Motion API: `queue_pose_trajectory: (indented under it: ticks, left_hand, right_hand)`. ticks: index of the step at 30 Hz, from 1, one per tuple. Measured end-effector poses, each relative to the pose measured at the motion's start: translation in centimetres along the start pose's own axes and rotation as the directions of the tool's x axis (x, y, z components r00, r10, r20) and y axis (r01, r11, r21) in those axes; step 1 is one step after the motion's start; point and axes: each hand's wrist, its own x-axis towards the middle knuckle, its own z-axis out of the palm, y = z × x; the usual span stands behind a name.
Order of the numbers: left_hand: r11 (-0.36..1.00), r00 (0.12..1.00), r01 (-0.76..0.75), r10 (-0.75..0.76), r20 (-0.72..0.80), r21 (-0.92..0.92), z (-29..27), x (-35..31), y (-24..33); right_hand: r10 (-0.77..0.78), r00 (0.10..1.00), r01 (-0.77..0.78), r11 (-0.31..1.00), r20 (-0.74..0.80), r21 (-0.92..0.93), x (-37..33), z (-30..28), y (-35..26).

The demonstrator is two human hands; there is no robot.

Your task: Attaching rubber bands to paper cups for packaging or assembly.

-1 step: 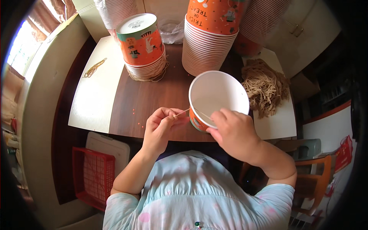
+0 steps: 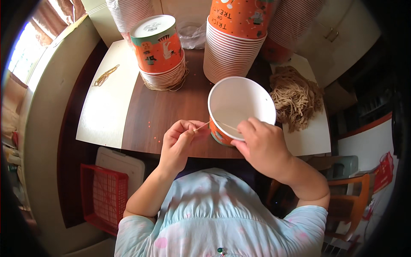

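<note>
On the brown-and-white desk point(image 2: 169, 103), a thin tan cord point(image 2: 202, 126) runs into a white-lined orange paper bucket point(image 2: 239, 100); the left hand point(image 2: 182, 139) pinches the cord, the right hand point(image 2: 265, 145) clasps the bucket's rim. Stacked orange buckets point(image 2: 234, 55) stand behind; below left sits a red plastic basket point(image 2: 105, 170).

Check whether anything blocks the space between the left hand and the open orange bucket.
Nothing visible does: only the thin cord, pinched in the left hand, runs to the left side of the bucket. The stacked buckets stand farther back.

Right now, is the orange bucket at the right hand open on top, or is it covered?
Open: the white inside of the orange bucket shows through its top, beside the right hand.
</note>
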Motion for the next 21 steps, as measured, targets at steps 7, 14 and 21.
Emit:
queue_pose_trajectory:
  ticks: [7, 14, 21]
  left_hand:
    - [0.828, 0.884, -0.463, 0.402, 0.239, 0.316, 0.5, 0.1, -0.2]
    - [0.909, 0.957, -0.289, 0.263, 0.124, 0.300, 1.5, 0.8, -0.2]
    - [0.674, 0.853, -0.520, 0.376, 0.363, 0.524, -0.2, 0.4, 0.0]
  right_hand:
    - [0.035, 0.962, -0.045, 0.999, -0.270, -0.030, 0.6, 3.6, 1.4]
    - [-0.059, 0.859, -0.001, 0.993, -0.509, -0.117, 0.3, 5.8, -0.7]
    - [-0.159, 0.784, 0.309, 0.938, -0.600, 0.155, -0.8, 7.7, -3.2]
